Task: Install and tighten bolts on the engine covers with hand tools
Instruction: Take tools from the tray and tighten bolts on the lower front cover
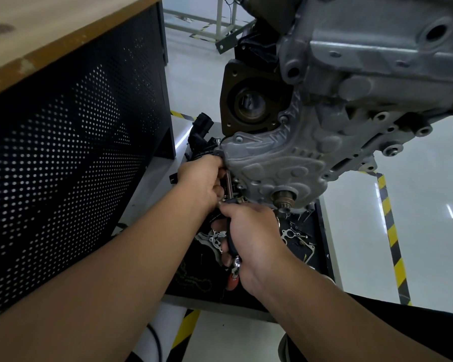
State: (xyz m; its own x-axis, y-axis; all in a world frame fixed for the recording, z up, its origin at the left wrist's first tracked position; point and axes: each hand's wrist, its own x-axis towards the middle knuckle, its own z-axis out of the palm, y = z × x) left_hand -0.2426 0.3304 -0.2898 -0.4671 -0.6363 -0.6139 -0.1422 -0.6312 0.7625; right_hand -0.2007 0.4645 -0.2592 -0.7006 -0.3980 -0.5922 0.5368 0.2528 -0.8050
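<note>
A grey cast engine cover (275,158) hangs on the raised engine at centre right, with several bolt heads along its rim. My left hand (203,178) is pressed against the cover's lower left edge, fingers closed around the thin metal extension bar (230,185) of a ratchet. My right hand (251,239) is below it, closed on the ratchet handle (232,267), black with a red end that sticks out under my palm. The socket and the bolt it sits on are hidden behind my left hand.
A black tray (317,257) under the engine holds gaskets, a chain and several loose small parts. A workbench with a wooden top and black perforated side (71,142) stands close on the left. Yellow-black floor tape (391,231) runs to the right.
</note>
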